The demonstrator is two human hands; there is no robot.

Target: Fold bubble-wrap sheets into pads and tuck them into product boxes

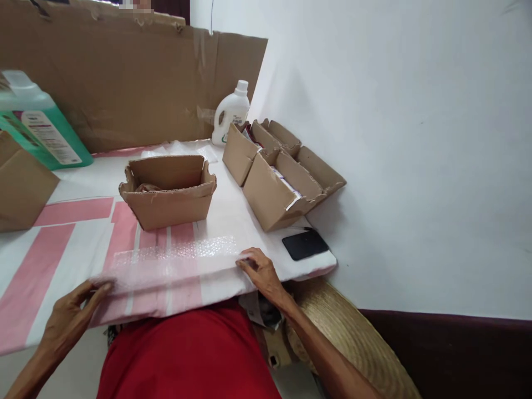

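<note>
A strip of clear bubble wrap (174, 263) lies flat along the near edge of the table with the pink and white cloth (62, 244). My left hand (72, 318) pinches the strip's left end with curled fingers. My right hand (260, 271) grips its right end, fingers closed on the wrap. Just behind the strip stands an open brown cardboard box (168, 191) with crumpled brown paper inside.
Two more open cardboard boxes (282, 185) sit by the white wall. A black phone (305, 244) lies at the table's right corner. A white bottle (231, 113), a green jug (39, 124), a brown box (20, 185) and a cardboard backing (124, 72) stand behind.
</note>
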